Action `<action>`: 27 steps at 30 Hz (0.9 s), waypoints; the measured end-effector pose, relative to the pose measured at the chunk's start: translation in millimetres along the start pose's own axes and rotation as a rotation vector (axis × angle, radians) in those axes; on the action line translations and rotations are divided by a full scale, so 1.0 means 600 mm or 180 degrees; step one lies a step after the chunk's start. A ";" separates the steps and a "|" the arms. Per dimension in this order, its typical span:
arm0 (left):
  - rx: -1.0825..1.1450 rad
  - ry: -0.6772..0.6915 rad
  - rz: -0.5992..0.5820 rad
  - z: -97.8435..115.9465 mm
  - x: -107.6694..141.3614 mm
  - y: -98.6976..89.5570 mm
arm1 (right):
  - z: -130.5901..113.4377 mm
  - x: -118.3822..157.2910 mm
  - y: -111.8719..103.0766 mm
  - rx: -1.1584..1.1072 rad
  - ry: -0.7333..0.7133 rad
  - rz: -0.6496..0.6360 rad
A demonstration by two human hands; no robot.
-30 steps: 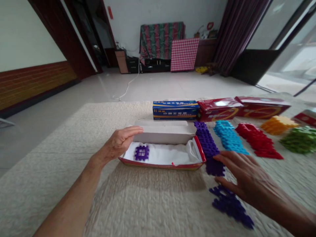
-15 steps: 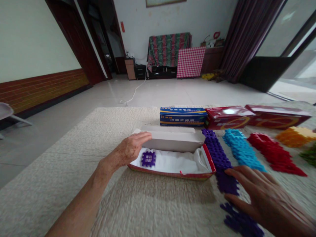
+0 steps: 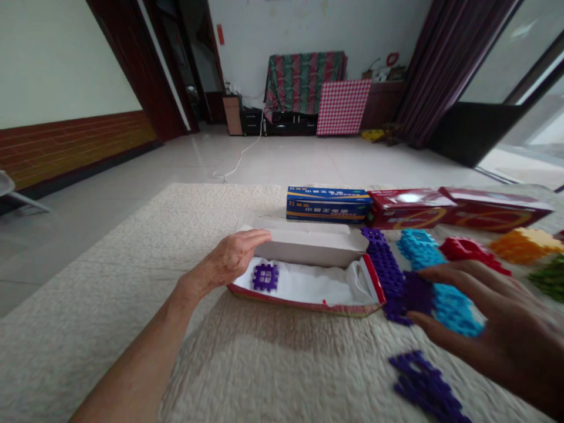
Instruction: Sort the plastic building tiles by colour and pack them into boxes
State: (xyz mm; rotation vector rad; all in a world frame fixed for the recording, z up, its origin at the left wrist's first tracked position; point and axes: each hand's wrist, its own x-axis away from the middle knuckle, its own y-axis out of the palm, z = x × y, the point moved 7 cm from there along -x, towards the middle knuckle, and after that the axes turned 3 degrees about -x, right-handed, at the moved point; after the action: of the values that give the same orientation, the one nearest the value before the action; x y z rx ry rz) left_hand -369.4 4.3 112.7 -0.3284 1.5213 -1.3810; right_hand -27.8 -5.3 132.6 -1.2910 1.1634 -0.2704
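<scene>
An open cardboard box (image 3: 304, 302), red outside and lined with white cloth, lies in front of me. A purple square interlocking block (image 3: 265, 277) with a window-like grid rests on the cloth at its left. My left hand (image 3: 229, 258) grips the box's left end, fingers along the raised lid flap (image 3: 312, 241). To the right of the box, my right hand (image 3: 480, 317) pinches a flat purple block (image 3: 418, 295) between thumb and fingers, a little above the row of purple blocks (image 3: 383, 264). More purple blocks (image 3: 427, 385) lie nearer to me.
Light-blue blocks (image 3: 418, 247), red blocks (image 3: 469, 249), yellow blocks (image 3: 524, 244) and green blocks (image 3: 549, 276) lie to the right. Behind stand a blue box (image 3: 328, 205) and two red boxes, one (image 3: 409, 208) beside it. A quilted cover (image 3: 110, 305) lies underneath.
My right hand has lifted a purple block off the row and moved slightly up. The left hand stays at the box, and the view has shifted a little.
</scene>
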 end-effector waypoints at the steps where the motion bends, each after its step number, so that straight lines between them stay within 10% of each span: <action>1: 0.0051 -0.0022 0.0026 -0.002 0.000 -0.001 | -0.027 -0.021 0.001 -0.0055 -0.0198 -0.0126; 9: 0.0329 -0.0199 0.0150 -0.021 0.006 -0.002 | -0.210 -0.147 0.102 -0.0669 -0.0691 -0.1495; 27: -0.0009 -0.0192 0.0038 -0.015 0.006 0.006 | -0.221 -0.154 0.179 0.0081 -0.0766 -0.1882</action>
State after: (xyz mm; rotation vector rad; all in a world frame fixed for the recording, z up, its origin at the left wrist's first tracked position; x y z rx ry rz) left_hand -376.6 8.0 106.7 -0.3593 1.4737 -1.3480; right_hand -219.4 17.8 110.9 -1.5772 0.5535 -0.5416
